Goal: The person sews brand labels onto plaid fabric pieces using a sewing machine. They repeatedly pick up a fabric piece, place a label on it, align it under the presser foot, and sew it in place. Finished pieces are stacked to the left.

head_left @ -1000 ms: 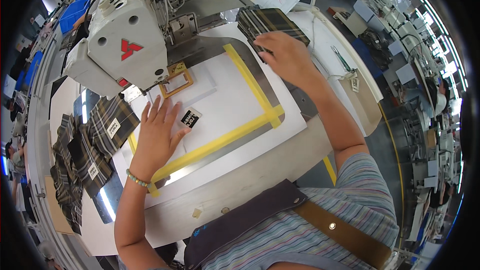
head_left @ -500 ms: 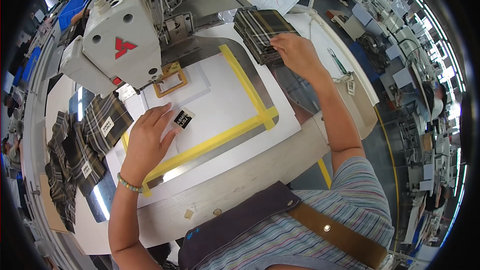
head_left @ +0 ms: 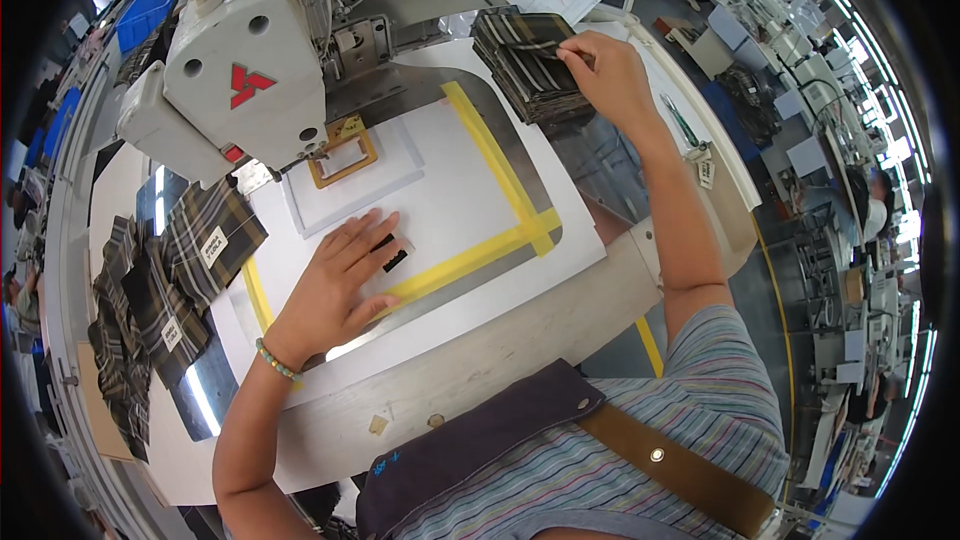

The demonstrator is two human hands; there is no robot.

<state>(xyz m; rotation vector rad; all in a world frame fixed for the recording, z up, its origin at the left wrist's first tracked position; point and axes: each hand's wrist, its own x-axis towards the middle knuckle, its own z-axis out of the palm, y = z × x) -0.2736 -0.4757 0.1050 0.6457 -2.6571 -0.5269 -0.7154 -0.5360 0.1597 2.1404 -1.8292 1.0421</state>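
Machine (head_left: 240,70): placed at far left of the desk (head_left: 460,370).
Plaid stack (head_left: 535,90): set at far right.
Left hand (head_left: 335,285): opened and spread.
Right hand (head_left: 612,80): stack's top piece is pinched.
Black label (head_left: 398,259): laid on white sheet (head_left: 460,165), partly covered by left hand.

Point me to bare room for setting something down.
Bare: the white sheet between the left hand, the see-through plate and the yellow tape; also the pale table edge's right part, between that sheet and the dark cloth. Crowded: far right, with the right hand at the plaid stack; left, under plaid pieces.
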